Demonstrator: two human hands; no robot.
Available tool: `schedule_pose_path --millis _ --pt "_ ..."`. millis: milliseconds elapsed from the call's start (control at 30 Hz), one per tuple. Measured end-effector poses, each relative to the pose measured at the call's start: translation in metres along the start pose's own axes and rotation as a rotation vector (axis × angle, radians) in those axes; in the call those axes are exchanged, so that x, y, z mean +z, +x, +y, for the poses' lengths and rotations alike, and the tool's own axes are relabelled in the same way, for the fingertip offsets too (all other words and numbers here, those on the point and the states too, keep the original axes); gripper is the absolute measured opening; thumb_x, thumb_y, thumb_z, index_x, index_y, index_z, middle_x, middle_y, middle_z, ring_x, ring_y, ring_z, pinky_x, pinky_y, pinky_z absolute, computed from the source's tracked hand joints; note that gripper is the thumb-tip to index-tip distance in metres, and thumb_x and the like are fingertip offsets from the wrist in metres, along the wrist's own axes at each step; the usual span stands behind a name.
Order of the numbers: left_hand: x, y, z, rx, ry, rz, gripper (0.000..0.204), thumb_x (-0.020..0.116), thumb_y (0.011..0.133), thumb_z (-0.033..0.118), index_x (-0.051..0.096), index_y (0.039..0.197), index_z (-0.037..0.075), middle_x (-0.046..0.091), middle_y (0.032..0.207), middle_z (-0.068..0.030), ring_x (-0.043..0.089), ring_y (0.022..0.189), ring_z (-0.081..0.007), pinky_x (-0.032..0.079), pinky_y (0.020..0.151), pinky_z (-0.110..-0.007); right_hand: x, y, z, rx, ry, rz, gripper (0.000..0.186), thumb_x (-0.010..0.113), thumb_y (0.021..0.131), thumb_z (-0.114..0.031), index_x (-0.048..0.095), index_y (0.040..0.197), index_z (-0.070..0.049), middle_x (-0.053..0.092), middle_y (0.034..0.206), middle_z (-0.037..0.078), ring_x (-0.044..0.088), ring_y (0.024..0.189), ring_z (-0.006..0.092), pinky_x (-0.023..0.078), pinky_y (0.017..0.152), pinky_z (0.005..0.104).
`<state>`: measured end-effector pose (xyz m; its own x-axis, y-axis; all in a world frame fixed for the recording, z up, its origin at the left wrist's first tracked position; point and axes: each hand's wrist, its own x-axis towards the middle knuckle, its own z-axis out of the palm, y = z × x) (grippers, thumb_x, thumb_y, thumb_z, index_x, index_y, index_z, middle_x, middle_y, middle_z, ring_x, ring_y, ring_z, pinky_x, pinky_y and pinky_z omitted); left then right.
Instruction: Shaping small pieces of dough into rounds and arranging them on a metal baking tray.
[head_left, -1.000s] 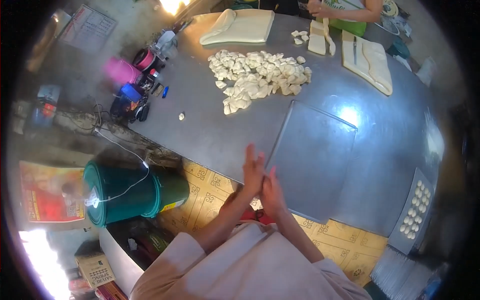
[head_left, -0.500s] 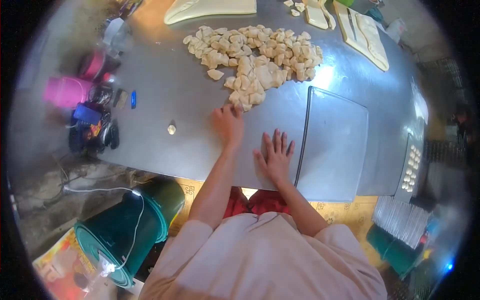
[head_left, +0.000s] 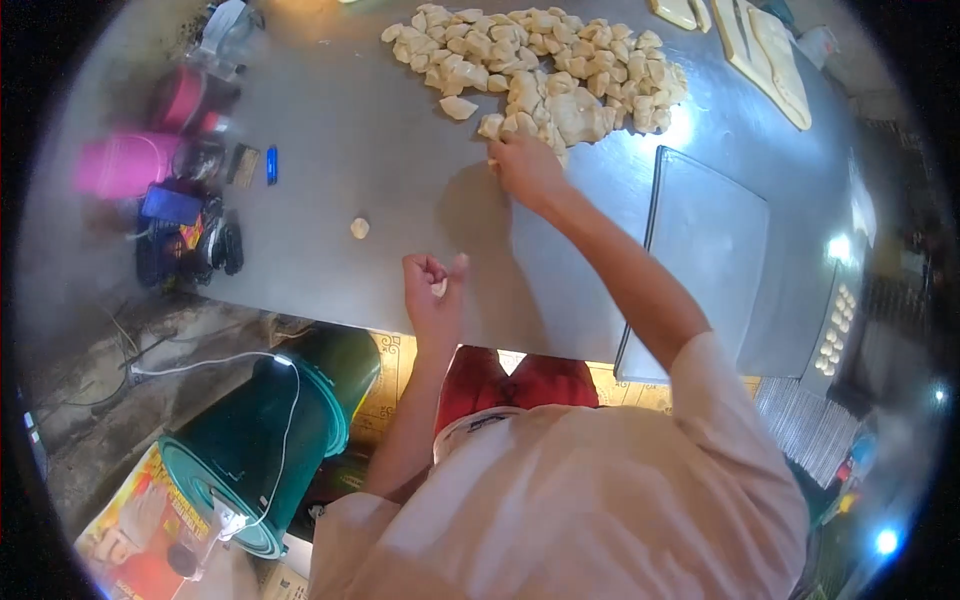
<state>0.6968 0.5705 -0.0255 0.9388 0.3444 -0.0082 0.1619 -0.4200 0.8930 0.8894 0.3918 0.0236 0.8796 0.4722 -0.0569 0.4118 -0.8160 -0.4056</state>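
Grey metal tops the desk [head_left: 320, 110], where a heap of dough pieces [head_left: 590, 55] lies. At its near end the right hand [head_left: 530, 172] bends down; how tight that grip is, I cannot tell. The left hand [head_left: 433, 310] curls, thumb raised, around a small dough piece [head_left: 439, 288]. Clinging pieces could stretch or tear if tugged. The heap's long axis runs left to right, its tongue pointing toward the desk's near edge; the held piece's axis is hidden.

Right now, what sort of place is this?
Probably a bakery or dough workroom: a heap of pale cut dough pieces lies on a wide, shiny grey table, with a flat grey rectangular tray to the right.
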Motion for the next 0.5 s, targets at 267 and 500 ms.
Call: schedule_pose_path --millis 267,500 --pt "-0.038 -0.019 0.009 -0.296 0.261 0.169 0.037 0.076 0.096 0.024 0.055 0.119 0.004 0.070 0.106 -0.0112 0.066 0.092 -0.0209 0.053 0.081 -0.036 0.014 -0.166 0.073 0.410 0.826 0.377 0.018 0.066 0.102 -0.010 0.066 0.117 0.001 0.071 0.101 0.011 0.067 0.090 0.0184 0.053 0.087 0.0304" --pt "0.121 0.030 0.044 0.491 0.110 -0.271 0.053 0.075 0.091 0.021 0.058 0.140 0.014 0.071 0.110 -0.0173 0.071 0.089 -0.0371 0.056 0.081 -0.047 -0.031 -0.153 0.003 0.164 0.757 0.380 0.012 0.063 0.104 -0.008 0.064 0.113 0.000 0.065 0.096 0.009 0.063 0.091 0.0166 0.050 0.088 0.0282"
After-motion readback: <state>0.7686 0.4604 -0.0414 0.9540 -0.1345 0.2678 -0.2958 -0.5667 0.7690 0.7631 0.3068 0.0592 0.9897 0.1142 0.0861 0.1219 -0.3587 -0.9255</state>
